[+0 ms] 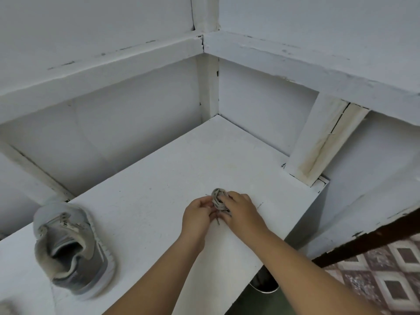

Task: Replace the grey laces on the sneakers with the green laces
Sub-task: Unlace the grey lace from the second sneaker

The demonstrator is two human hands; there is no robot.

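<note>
Both hands meet over a bundle of grey lace (217,199) on the white shelf (159,178), a little right of centre and below the middle of the view. The lace is wound into a small, tight coil, flat grey-beige cord looped round itself several times, with darker gaps between the turns. One short end hangs out toward 6 o'clock, its tip lying on the shelf between the two wrists.

The left hand (197,215) sits at 9 o'clock of the coil; its fingers are curled inward and pinch the near side of the bundle. The right hand (241,210) comes in from 4 o'clock and covers the coil's right half, fingers bent over it and pressed close together, tips on the cord. Only the far, upper part of the coil shows clear of the hands, at 12 o'clock.

A grey sneaker (72,251) stands on the same shelf well apart from the hands, toward 8 o'clock in the view. It is upright, heel nearest the camera and toe pointing to 12 o'clock, with a pale sole, a lighter toe cap and darker grey sides. Its tongue is pulled open and the eyelet rows look bare, though motion blur softens them.

At the bottom left corner a blurred grey shape (6,308) is too cut off to identify. Patterned floor tiles (386,276) show at 4 o'clock.
</note>
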